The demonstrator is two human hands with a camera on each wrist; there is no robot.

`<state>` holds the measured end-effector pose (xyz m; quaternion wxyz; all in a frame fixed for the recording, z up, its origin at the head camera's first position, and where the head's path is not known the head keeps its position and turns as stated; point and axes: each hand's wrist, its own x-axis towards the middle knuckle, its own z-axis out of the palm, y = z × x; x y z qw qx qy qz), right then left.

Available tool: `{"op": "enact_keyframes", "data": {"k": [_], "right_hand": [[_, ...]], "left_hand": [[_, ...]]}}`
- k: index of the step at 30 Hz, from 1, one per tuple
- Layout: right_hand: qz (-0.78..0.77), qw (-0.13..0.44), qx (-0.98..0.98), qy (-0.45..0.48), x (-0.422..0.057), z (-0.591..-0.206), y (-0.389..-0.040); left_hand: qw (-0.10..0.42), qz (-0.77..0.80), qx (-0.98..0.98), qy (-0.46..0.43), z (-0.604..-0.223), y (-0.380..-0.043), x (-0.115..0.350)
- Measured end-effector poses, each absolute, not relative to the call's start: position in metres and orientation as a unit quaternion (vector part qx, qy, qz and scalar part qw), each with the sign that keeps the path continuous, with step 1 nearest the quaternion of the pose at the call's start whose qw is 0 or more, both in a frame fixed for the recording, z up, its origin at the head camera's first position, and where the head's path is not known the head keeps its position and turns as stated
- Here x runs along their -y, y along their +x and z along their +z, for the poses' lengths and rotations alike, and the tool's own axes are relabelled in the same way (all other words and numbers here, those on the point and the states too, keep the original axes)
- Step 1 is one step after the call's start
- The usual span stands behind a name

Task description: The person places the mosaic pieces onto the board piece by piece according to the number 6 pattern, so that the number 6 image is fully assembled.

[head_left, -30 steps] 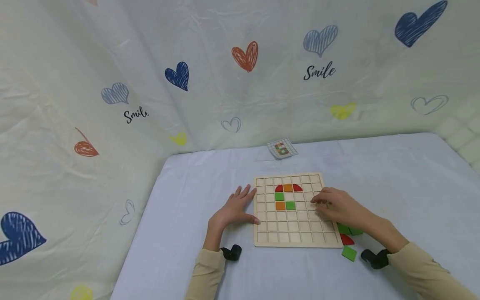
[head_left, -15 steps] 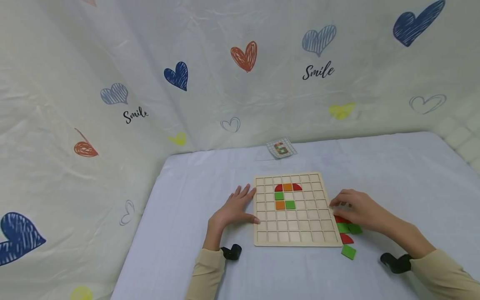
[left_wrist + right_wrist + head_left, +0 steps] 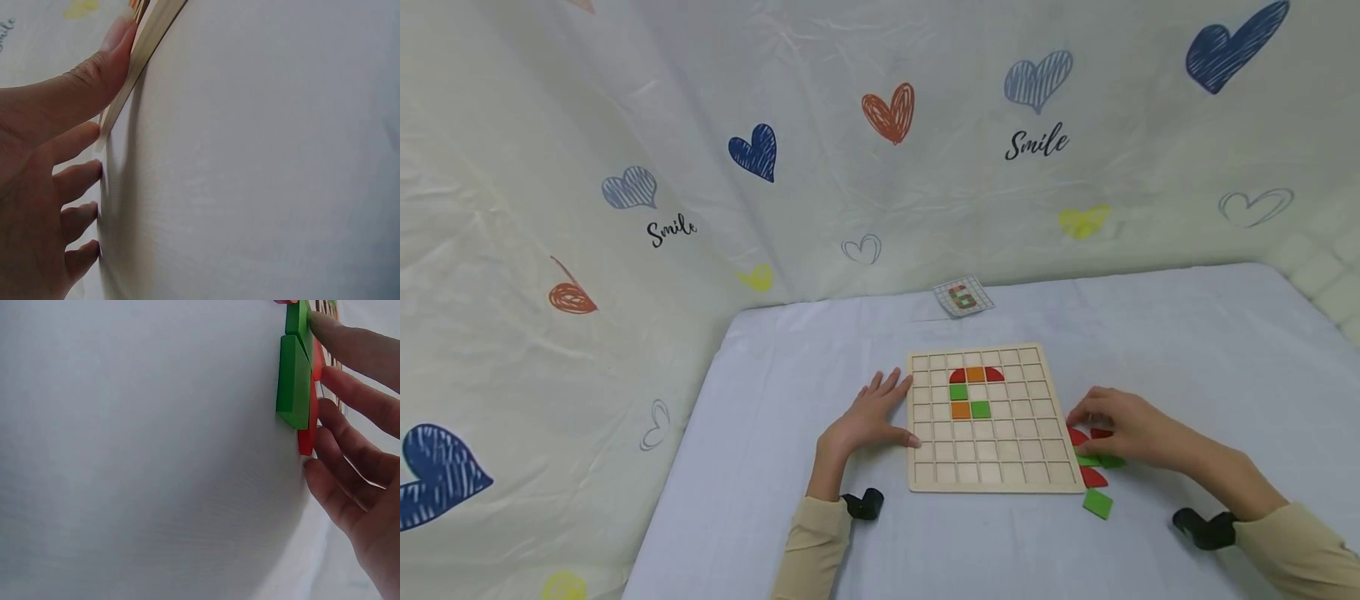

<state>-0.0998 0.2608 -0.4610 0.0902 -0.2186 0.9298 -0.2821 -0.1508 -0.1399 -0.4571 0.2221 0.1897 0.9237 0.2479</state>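
A square wooden grid board (image 3: pixel 996 454) lies on the white cloth with red, orange and green tiles set in some squares. At its left edge, my left hand (image 3: pixel 867 419) is spread, thumb and index finger resting against the rim; the left wrist view shows the thumb (image 3: pixel 103 65) over the board's side. My right hand (image 3: pixel 1123 425) is beyond the right edge, over several loose tiles. In the right wrist view its thumb touches a green square tile (image 3: pixel 299 319) and fingertips touch red tiles (image 3: pixel 306 440); another green tile (image 3: pixel 294 384) lies alongside. None looks lifted.
A small pattern card (image 3: pixel 964 297) lies behind the board near the back wall. A curved red tile (image 3: pixel 1093 477) and a loose green tile (image 3: pixel 1097 503) lie by the board's lower right corner. A heart-printed sheet (image 3: pixel 820 200) hangs behind the table.
My right hand has moved from over the board's right side to the loose tiles beside it, its fingers now touching them. My left hand stays in place.
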Motion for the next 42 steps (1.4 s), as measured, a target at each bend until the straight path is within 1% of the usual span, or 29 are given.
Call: {"op": "enact_keyframes", "data": {"k": [7, 15, 22, 26, 32, 36, 42], "right_hand": [[-0.290, 0.099, -0.927, -0.218, -0.259, -0.461, -0.100], [-0.300, 0.130, -0.923, -0.204, -0.259, -0.461, -0.104], [-0.311, 0.134, -0.918, -0.205, -0.260, -0.461, -0.104], [-0.315, 0.124, -0.917, -0.211, -0.261, -0.460, -0.103], [-0.314, 0.089, -0.920, -0.215, -0.259, -0.454, -0.105], [-0.321, 0.061, -0.922, -0.210, -0.254, -0.450, -0.106], [-0.335, 0.040, -0.918, -0.207, -0.243, -0.446, -0.111]], "left_hand": [[0.224, 0.251, -0.923, 0.185, -0.460, -0.151, 0.141], [0.221, 0.247, -0.924, 0.188, -0.459, -0.152, 0.140], [0.223, 0.246, -0.925, 0.187, -0.460, -0.152, 0.140], [0.223, 0.246, -0.925, 0.185, -0.460, -0.152, 0.140], [0.223, 0.247, -0.925, 0.184, -0.458, -0.151, 0.140], [0.223, 0.248, -0.924, 0.186, -0.457, -0.151, 0.139], [0.221, 0.248, -0.924, 0.187, -0.459, -0.152, 0.139]]}}
